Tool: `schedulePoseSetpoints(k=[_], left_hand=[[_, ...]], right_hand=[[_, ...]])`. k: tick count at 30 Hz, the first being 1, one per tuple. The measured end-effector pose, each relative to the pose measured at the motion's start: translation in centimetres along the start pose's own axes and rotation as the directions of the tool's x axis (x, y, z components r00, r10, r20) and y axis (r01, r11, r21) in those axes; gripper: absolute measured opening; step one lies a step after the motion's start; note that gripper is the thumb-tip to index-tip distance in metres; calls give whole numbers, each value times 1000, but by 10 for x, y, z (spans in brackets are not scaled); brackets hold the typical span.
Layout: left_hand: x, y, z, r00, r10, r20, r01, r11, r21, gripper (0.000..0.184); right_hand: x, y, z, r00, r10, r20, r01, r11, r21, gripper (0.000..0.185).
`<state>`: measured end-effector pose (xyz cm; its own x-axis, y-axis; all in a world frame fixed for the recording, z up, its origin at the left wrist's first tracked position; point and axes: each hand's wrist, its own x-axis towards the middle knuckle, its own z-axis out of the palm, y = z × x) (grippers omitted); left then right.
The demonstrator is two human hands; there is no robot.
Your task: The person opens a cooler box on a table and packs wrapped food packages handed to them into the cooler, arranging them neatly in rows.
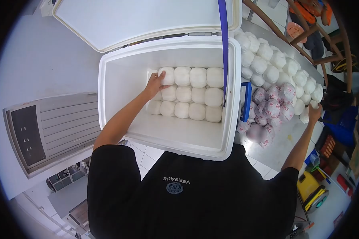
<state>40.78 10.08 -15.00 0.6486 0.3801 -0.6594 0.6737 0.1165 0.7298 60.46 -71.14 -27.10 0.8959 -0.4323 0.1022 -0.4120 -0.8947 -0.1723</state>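
Note:
Inside the white cooler box point(123, 139), rows of smooth white balls point(182, 109), like peeled coconuts, sit packed side by side. My left hand point(156, 83) reaches in from the left, thumb and fingers curved round the white ball point(167, 76) at the left end of the far row. Out to the right, my right hand point(314, 114) grips a white ball point(304, 116) at the edge of a large pile of white balls point(279, 59) on a metal table point(281, 149). Some fingers of that hand are hidden. Balls in pink-printed wrap point(272, 107) lie between the pile and the cooler.
The cooler's raised lid point(147, 20) leans back behind it. A purple strap point(224, 51) hangs over its right wall, beside a blue handle point(246, 101). Wooden chair legs point(303, 34) and a person in orange point(311, 10) are at the upper right. A yellow machine point(310, 189) stands lower right.

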Motion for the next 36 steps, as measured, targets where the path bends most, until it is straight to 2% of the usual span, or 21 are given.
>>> schedulePoseSetpoints(k=[2, 3, 4, 5, 7, 8, 10, 12, 13, 15, 17, 18, 19, 20, 23, 25, 27, 29, 32, 33, 36], left_hand=[[7, -10, -2, 995, 82, -63, -78, 995, 67, 49], [14, -11, -4, 963, 238, -126, -109, 772, 626, 53], [20, -11, -5, 914, 397, -82, -33, 275, 961, 59], [23, -6, -10, 913, 401, -77, -41, 275, 960, 59], [22, 14, -21, 998, -7, 58, -32, 772, 635, 72], [11, 28, -14, 998, 3, 67, -45, 771, 635, 72], [-38, 70, 16, 974, 223, -27, -121, 622, 774, 73], [-110, 111, 56, 902, 420, 101, -410, 758, 508, 68], [-150, 131, 75, 844, 460, 277, -529, 799, 285, 63], [-207, 139, 108, 608, 653, 452, -612, 748, -257, 59], [-245, 157, 115, 636, 650, 415, -606, 754, -253, 56], [-252, 161, 116, 667, 639, 382, -595, 766, -243, 53], [-246, 164, 110, 663, 642, 385, -599, 763, -242, 53], [-233, 168, 95, 752, 565, 338, -518, 825, -226, 51], [-183, 164, 42, 901, 403, 161, -400, 915, -50, 50], [-137, 143, 1, 933, 352, 81, -359, 879, 314, 57], [-95, 112, -33, 979, 197, -55, -128, 798, 589, 63], [-60, 86, -56, 989, -46, -139, 123, 776, 619, 69], [-14, 50, -73, 972, -221, -85, 232, 820, 523, 74], [0, 39, -79, 972, -224, -76, 229, 814, 533, 74], [26, 12, -102, 973, -155, 171, 112, 964, 239, 63]], right_hand=[[-8, -16, -28, 998, -4, -70, 15, 988, 153, 75], [-16, -34, -51, 997, -11, -72, 22, 989, 147, 75], [-27, -58, -78, 989, -26, -143, 65, 958, 278, 71], [-42, -86, -106, 976, -24, -218, 112, 909, 402, 67], [-78, -150, -168, 979, -61, -196, 188, 656, 731, 59], [-103, -184, -203, 975, -106, -194, 219, 594, 774, 57], [-148, -243, -258, 931, -242, -275, 361, 482, 799, 53], [-196, -297, -299, 858, -374, -351, 473, 312, 824, 59], [-224, -327, -315, 835, -419, -358, 466, 191, 864, 66], [-276, -377, -332, 773, -499, -392, 518, 140, 844, 68], [-309, -409, -335, 640, -671, -375, 616, 156, 772, 66], [-314, -414, -338, 638, -670, -379, 619, 154, 770, 66], [-316, -417, -341, 556, -758, -341, 594, 76, 801, 66], [-318, -417, -342, 464, -833, -302, 551, 4, 834, 65], [-271, -372, -315, 692, -696, -193, 456, 215, 863, 58], [-222, -325, -284, 830, -534, -161, 437, 444, 782, 48], [-171, -266, -245, 902, -398, -169, 386, 565, 730, 44], [-132, -212, -215, 941, -292, -171, 334, 715, 615, 41], [-87, -140, -163, 977, -190, -98, 212, 809, 548, 45], [-74, -117, -141, 980, -177, -95, 200, 815, 543, 45], [-33, -38, -60, 953, -237, -188, 281, 922, 265, 50]])
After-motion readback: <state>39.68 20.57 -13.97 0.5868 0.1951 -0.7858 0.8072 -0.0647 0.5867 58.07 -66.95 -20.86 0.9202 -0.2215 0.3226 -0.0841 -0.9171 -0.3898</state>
